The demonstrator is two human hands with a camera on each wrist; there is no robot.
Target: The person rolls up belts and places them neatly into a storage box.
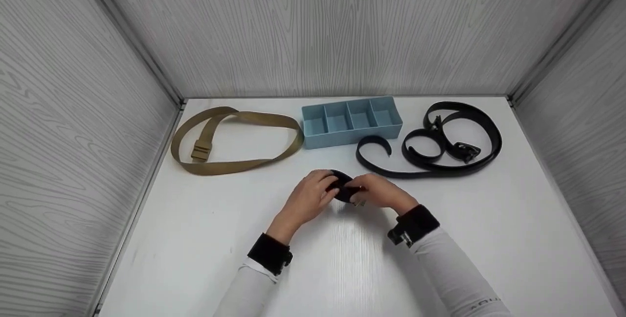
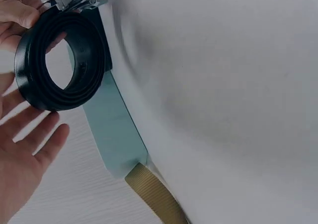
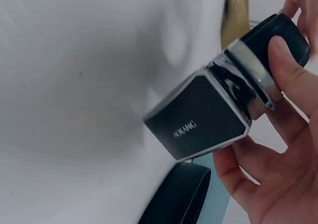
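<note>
I see both hands meeting at the middle of the white table [image 1: 195, 258], closed around a rolled black belt [image 1: 344, 190]. The roll stands on edge, its open centre facing sideways along the line between the two hands; in the left wrist view I look straight through the ring [image 2: 59, 60]. Its buckle [image 3: 203, 117], a black plate with a silver frame and small lettering, sticks out from the roll toward the near side and down toward the table.

My left hand [image 1: 309, 198] comes in from the lower left, wrist low, fingers bent over the top of the roll; in the left wrist view the fingers [image 2: 30, 134] lie fairly straight along the roll's outer face, cupping rather than clamping. My right hand [image 1: 379, 191] comes in from the lower right; its thumb [image 3: 288, 70] presses the strap just behind the buckle and the other fingers curl beneath, so it grips the belt.

From the head view the roll is mostly covered by the hands. Beyond them sit a blue tray [image 1: 352, 120] with four compartments, a tan belt [image 1: 234, 141] looped to the left, and a loose black belt [image 1: 440, 146] to the right. Both wrist views cut these off.
</note>
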